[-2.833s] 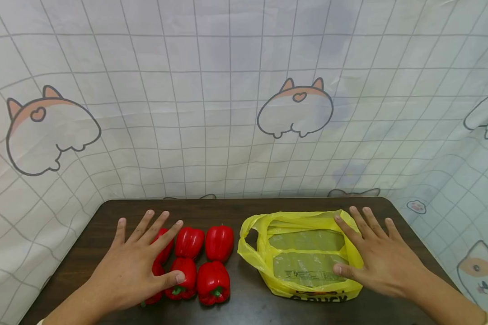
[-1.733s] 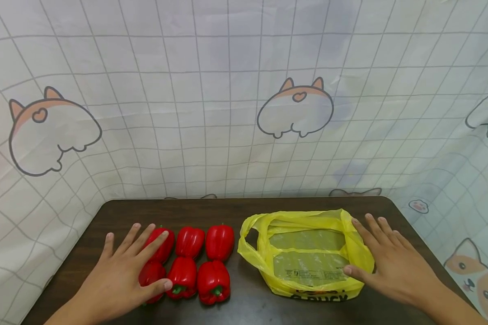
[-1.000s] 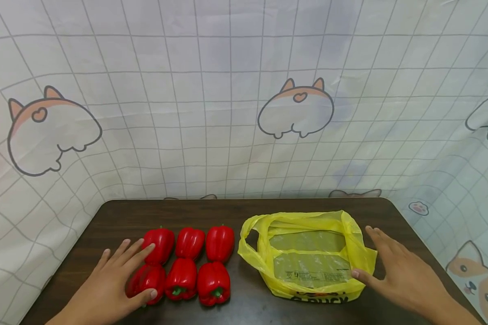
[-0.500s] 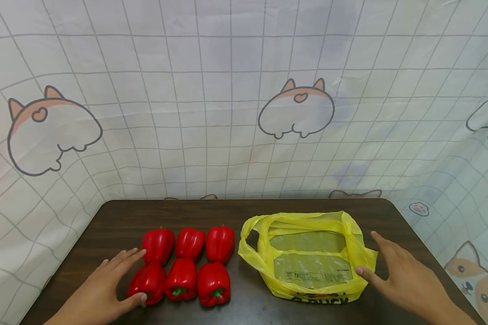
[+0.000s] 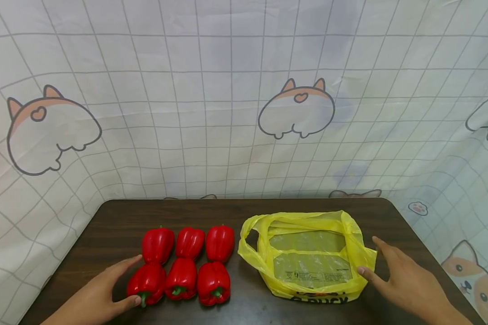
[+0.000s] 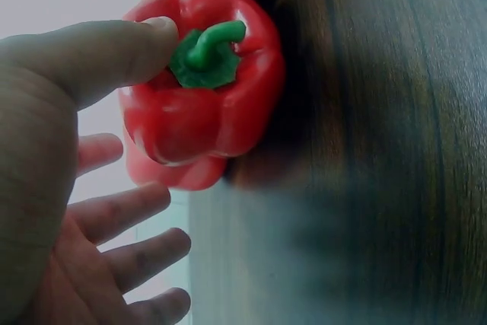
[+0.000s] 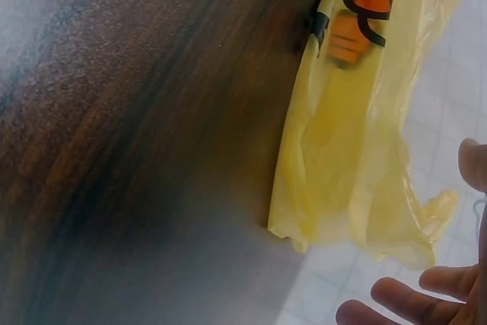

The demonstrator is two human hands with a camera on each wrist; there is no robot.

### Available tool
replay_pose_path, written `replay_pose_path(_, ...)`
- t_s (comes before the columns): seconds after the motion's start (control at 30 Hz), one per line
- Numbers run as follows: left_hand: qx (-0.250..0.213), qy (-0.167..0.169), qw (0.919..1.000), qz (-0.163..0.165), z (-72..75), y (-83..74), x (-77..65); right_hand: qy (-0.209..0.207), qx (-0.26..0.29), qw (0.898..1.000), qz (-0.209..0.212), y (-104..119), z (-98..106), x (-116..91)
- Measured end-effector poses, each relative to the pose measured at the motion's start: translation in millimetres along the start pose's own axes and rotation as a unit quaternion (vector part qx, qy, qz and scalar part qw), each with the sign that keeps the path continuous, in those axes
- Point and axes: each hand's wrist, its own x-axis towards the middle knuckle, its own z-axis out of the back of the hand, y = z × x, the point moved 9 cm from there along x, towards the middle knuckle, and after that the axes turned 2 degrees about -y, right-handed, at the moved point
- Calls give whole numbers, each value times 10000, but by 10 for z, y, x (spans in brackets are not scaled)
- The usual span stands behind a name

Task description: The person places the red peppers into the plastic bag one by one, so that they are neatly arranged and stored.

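Several red bell peppers lie in two rows of three on the left of the table. My left hand (image 5: 97,291) is beside the front-left bell pepper (image 5: 147,280), thumb near its green stem (image 6: 205,51) and fingers spread on its left side. In the left wrist view the fingers are extended, not wrapped round it. A yellow plastic bag (image 5: 362,253) stands with its mouth spread wide on the right. My right hand (image 5: 410,282) is at the bag's right side, thumb toward the bag and fingers loosely extended, holding nothing.
Behind the front row sit the back-left pepper (image 5: 157,245), the back-middle pepper (image 5: 190,242) and the back-right pepper (image 5: 220,243). The dark wood-grain table (image 5: 260,311) ends at a white gridded cloth (image 5: 211,135) with cartoon corgis.
Both hands have come down from above the peppers and bag. The left drew back leftward to the front-left pepper; the right shifted right beside the bag. Peppers and bag stay put, apart from the bag's right side spreading slightly.
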Motion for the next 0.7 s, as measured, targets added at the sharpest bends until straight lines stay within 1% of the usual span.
replay_pose_path(0.17, -60, 75, 10000, -9, -22, 35, -1, 89, 150, 9998, -124, -43, -26, 25)
replay_pose_path(0.3, -106, 174, 9998, 29, -43, 57, -1, 153, 443, 9985, -269, -75, -41, 29)
replay_pose_path(0.4, -158, 237, 9996, 76, -57, 70, 0, 90, 665, 9971, -360, -100, -32, 13)
replay_pose_path(0.53, -159, 304, 9993, 131, -69, 88, 2, 100, 913, 9940, -601, -159, -41, -1)
replay_pose_path(0.7, -125, 428, 9988, 196, -86, 109, 12, 265, 1216, 9881, -900, -230, -98, 14)
